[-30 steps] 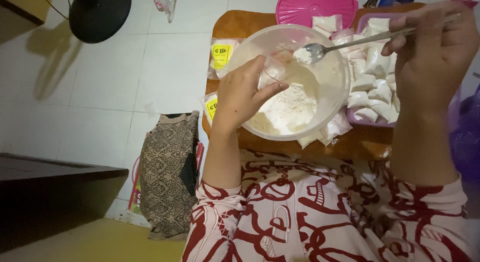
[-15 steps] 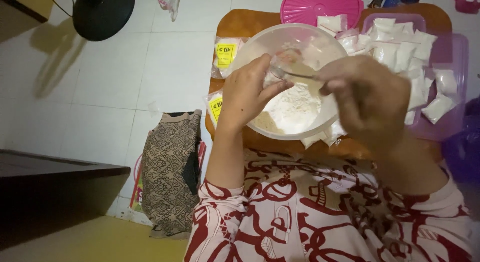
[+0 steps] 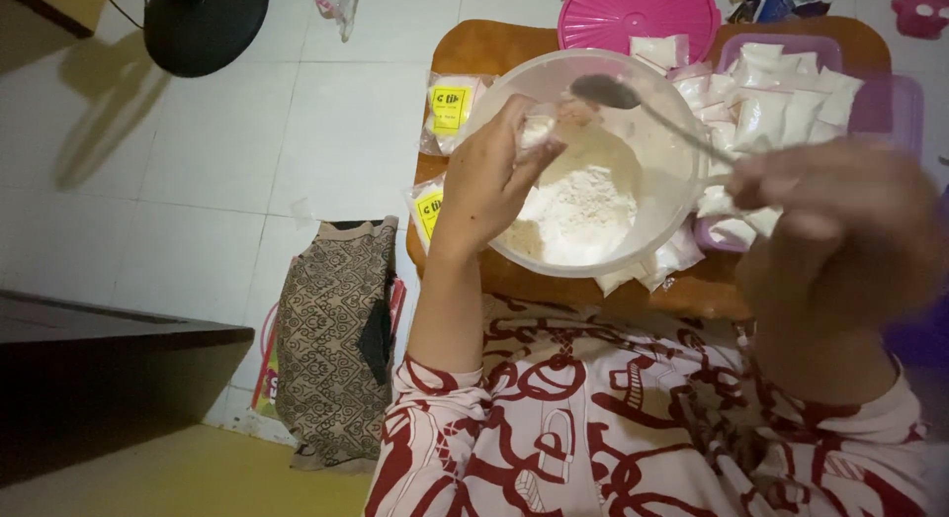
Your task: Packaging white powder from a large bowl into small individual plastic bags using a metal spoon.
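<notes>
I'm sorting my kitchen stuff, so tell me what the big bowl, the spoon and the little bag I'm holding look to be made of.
The bowl looks like translucent, frosted plastic: light passes through its wall. The spoon in the right hand seems to be metal, thin-handled with a dull grey sheen. The small bag in the left hand appears to be thin clear plastic film, crumpled and see-through.

The left hand reaches forward with fingers pinched together, while the right hand is raised, fingers curled closed.
</notes>
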